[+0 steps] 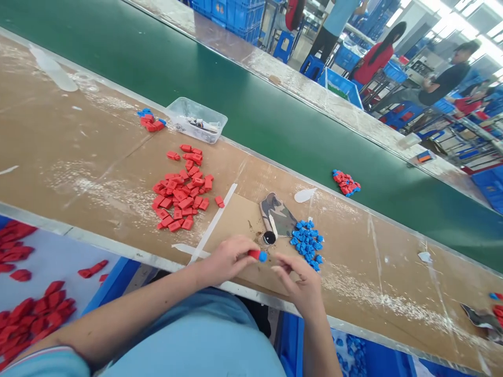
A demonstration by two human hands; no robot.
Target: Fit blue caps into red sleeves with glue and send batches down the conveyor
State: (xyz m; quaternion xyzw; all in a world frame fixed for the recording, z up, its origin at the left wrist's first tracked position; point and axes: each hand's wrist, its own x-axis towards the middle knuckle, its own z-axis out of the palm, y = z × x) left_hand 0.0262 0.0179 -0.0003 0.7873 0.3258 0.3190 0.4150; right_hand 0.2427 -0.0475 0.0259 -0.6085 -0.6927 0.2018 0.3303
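Your left hand (226, 259) pinches a small red-and-blue plastic clip (257, 255) above the worktop (98, 157), right hand (301, 283) half-curled and empty beside it; light, rigid, probably slippery—grip its flat sides.

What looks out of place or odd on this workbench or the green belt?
A small cluster of red and blue plastic pieces lies alone on the green conveyor belt, apart from the sorted piles. White tape scraps and powdery residue are scattered over the brown cardboard-covered bench.
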